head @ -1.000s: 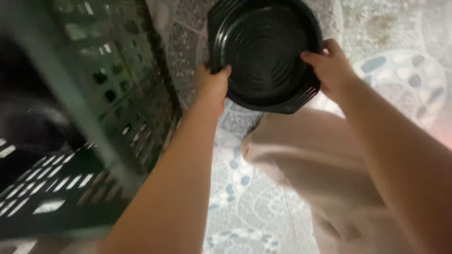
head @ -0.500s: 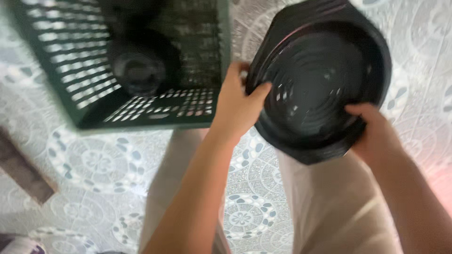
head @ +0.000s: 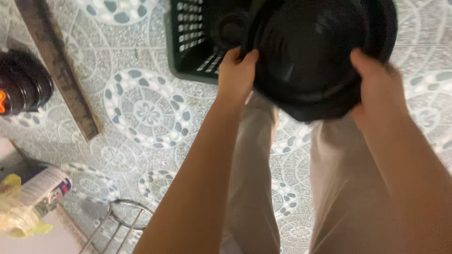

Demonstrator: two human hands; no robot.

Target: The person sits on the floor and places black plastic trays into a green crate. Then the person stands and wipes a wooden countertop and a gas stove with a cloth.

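Both hands grip black round tray (head: 313,61); above green crate (head: 193,42)

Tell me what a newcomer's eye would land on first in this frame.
First, the big round black tray at top centre, gripped at its edges by the left hand and the right hand above the person's beige trousers. Behind it sits a dark green slotted crate on the patterned tile floor. A wooden plank lies at the left.
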